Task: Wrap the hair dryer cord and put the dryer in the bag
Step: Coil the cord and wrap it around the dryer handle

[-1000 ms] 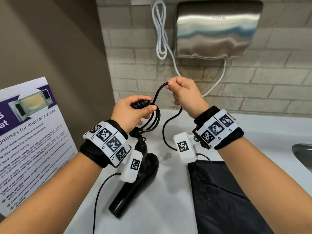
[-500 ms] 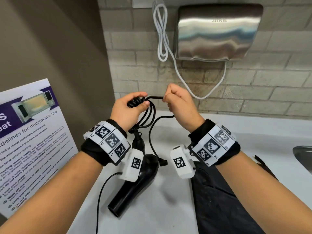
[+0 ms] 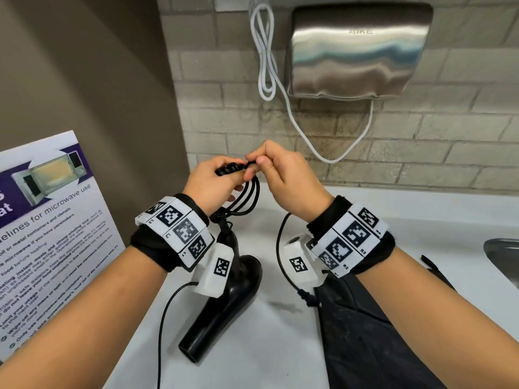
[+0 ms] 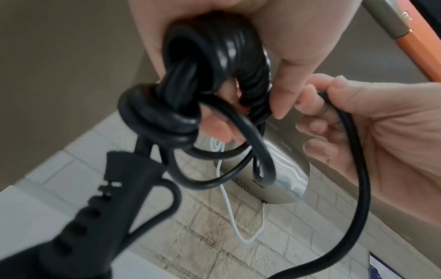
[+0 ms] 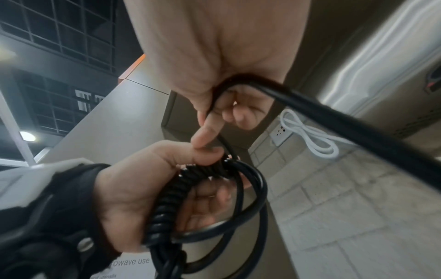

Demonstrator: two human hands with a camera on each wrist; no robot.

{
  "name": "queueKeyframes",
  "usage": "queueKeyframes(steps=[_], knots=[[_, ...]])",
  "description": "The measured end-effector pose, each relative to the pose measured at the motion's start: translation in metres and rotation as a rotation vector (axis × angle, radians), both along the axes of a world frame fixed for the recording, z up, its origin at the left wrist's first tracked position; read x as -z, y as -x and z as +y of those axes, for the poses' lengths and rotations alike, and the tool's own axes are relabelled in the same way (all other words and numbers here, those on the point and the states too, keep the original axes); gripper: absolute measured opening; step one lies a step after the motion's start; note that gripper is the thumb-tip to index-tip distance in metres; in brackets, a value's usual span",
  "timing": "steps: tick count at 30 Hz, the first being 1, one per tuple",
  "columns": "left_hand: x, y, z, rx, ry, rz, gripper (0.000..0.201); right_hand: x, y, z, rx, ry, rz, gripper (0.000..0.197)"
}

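Note:
A black hair dryer (image 3: 224, 310) hangs nozzle-down over the white counter (image 3: 269, 346), its handle up under my left wrist. My left hand (image 3: 216, 181) grips the wound bundle of black cord (image 3: 247, 197) (image 4: 214, 62) (image 5: 171, 200), loops hanging below the fingers. My right hand (image 3: 280, 169) pinches the free cord (image 4: 353, 151) (image 5: 334, 117) right against the bundle's top. The rest of the cord drops in a loop to its plug (image 3: 307, 297) near the black bag (image 3: 365, 332), which lies flat on the counter at the right.
A steel hand dryer (image 3: 356, 49) with a white cable (image 3: 266, 57) is mounted on the brick wall behind. A microwave-use poster (image 3: 47, 231) stands at the left. A sink rim (image 3: 502, 256) shows at the right edge.
My right hand has brought the free cord down and left until it meets my left hand at the bundle. The hanging tail is shorter, and the plug now lies by the bag.

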State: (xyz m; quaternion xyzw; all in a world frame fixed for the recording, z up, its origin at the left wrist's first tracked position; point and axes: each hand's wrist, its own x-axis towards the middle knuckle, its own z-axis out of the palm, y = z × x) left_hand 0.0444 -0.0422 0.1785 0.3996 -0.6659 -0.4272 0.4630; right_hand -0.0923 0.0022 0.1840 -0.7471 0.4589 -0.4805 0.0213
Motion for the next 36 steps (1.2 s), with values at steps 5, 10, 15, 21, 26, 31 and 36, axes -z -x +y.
queueKeyframes(steps=[5, 10, 15, 21, 26, 31, 36], knots=[[-0.002, 0.001, 0.001, 0.044, -0.001, -0.032, 0.015, 0.001, 0.003, 0.0, -0.094, 0.027, 0.002, 0.025], [-0.001, -0.002, -0.001, -0.058, 0.025, 0.013, 0.017, 0.025, 0.019, -0.003, -0.185, -0.258, -0.401, 0.035], [0.0, -0.004, -0.003, -0.107, 0.011, 0.024, 0.015, 0.086, 0.04, -0.011, 0.053, -0.777, -0.312, 0.071], [0.001, 0.002, -0.002, -0.1, 0.021, 0.028, 0.014, 0.164, 0.04, -0.022, 0.139, -0.949, 0.183, 0.025], [0.002, -0.001, -0.002, -0.094, 0.012, 0.035, 0.014, 0.18, 0.055, -0.027, 0.311, -0.854, 0.283, 0.033], [0.001, -0.003, -0.004, -0.094, -0.08, 0.139, 0.012, 0.131, 0.056, -0.02, 0.393, -0.364, -0.138, 0.027], [-0.002, -0.002, -0.006, -0.117, -0.149, 0.204, 0.007, 0.058, 0.032, -0.01, 0.059, -0.118, -0.886, 0.049]])
